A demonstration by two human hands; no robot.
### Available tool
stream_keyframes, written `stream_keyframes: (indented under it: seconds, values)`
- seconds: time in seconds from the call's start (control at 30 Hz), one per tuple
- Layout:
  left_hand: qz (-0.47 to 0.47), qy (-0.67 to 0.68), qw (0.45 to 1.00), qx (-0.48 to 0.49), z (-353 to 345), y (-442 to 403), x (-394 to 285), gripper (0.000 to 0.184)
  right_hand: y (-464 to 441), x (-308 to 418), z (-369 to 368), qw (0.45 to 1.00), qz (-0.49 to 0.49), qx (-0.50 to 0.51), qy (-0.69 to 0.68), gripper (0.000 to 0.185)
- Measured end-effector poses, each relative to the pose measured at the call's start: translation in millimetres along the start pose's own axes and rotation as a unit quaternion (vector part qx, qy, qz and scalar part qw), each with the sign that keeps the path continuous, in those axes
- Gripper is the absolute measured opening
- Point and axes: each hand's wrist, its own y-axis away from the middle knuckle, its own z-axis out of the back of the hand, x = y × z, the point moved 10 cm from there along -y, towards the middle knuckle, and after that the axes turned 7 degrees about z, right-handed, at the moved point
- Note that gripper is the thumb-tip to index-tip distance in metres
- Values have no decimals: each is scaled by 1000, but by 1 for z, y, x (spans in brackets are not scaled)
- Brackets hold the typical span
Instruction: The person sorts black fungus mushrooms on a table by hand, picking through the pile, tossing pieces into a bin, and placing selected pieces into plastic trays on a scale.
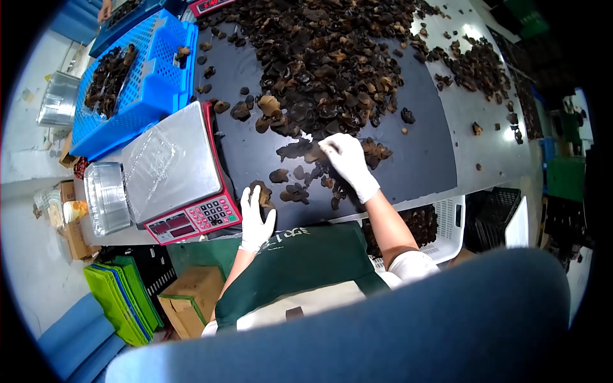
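My right hand (350, 167), in a white glove, is at the near edge of the big heap of dark wood ear mushrooms (325, 70). Its fingertips are pinched together on a brownish wood ear mushroom piece (315, 154). Lower down, beside the scale, my gloved left hand (257, 223) has its fingers stretched out and apart. A brown mushroom piece (264, 194) lies right at those fingertips; whether they press on it I cannot tell. Several loose mushroom pieces (295, 192) are scattered on the dark mat (421, 150) between both hands.
Left of the mat stands a red-framed scale (172, 169) with a clear plastic tray on its plate. Stacked clear trays (107, 198) sit beside it. Behind is a blue crate (156, 76) bearing a filled tray. A white basket (452, 223) of mushrooms stands below the table edge. Another person's hand (105, 11) shows top left.
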Motion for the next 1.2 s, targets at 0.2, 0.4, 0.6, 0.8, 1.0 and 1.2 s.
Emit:
stream_keyframes:
  seconds: [0.2, 0.4, 0.6, 0.8, 1.0, 1.2]
  values:
    - [-58, -32, 998, 11, 3, -16, -20, 67, 21, 3, 23, 998, -53, -19, 26, 14]
    - [-98, -59, 991, 62, -14, -38, -19, 53, 26, 17, -26, 975, -6, 19, 219, 29]
    - [40, 216, 974, 64, -2, -50, 19, 44, 38, -5, 41, 990, -70, -121, -1, 21]
    - [254, 661, 682, 182, -30, -39, 20, 57, 101, -57, 119, 862, -244, -195, -398, 22]
    - [279, 714, 604, 218, -39, -34, 3, 58, 179, -92, 173, 892, -418, 147, -88, 30]
    - [256, 710, 599, 267, -43, -29, -22, 60, 61, 0, 93, 985, -162, 37, -37, 26]
